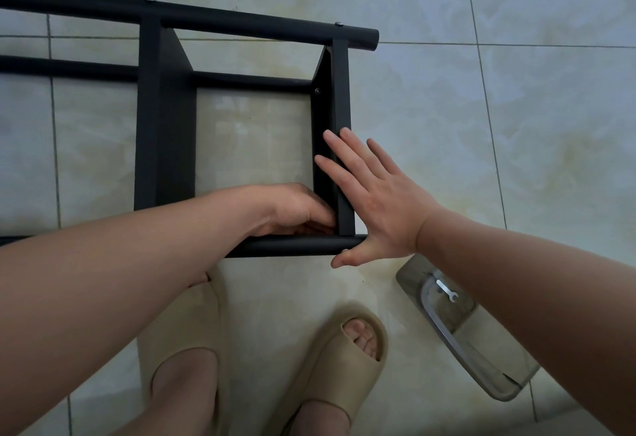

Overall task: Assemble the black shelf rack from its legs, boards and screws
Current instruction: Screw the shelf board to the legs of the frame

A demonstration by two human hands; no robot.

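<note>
Dim, even light; soft shadows; wide-angle bending at edges; sharp focus

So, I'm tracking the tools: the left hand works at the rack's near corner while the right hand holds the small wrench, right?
Not quite. In the head view the right hand holds nothing: it presses flat on the rack's end board. The small wrench lies in the clear tray. The left hand is at the near corner.

Matt black metal rack (241, 28), glossy tile floor (516, 108), matt foam slippers (339, 360), clear plastic tray (409, 275) w/ shiny wrench (446, 290).
</note>
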